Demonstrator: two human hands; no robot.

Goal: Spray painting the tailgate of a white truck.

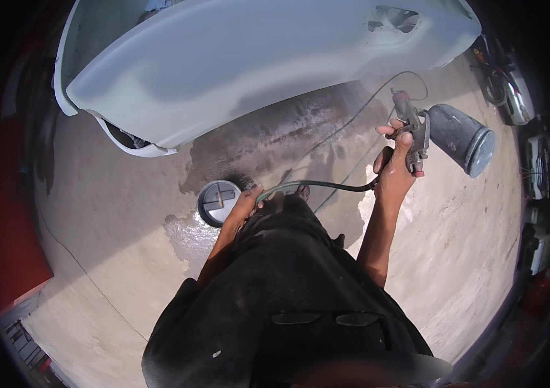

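Note:
Wrapped round the handle of a metal spray gun [415, 126], my right hand [394, 167] is raised to the right, its fingers near the trigger. A dark grey paint cup [459, 134] with a pale round end is attached to the gun and tilts to the right. From the gun's handle a dark hose [346, 187] runs leftward to my left hand [246, 204], which is closed on it near my waist. Ahead stands a car bumper or body panel [223, 58], whitish with grey patches, a short way beyond both hands.
A round bucket [218, 203] with water and a small stick-like object stands by my left hand. Thin hose [378, 90] loops over the wet concrete floor [275, 129]. At the left is a red cabinet-like object [16, 258]; car parts [537, 168] line the right side.

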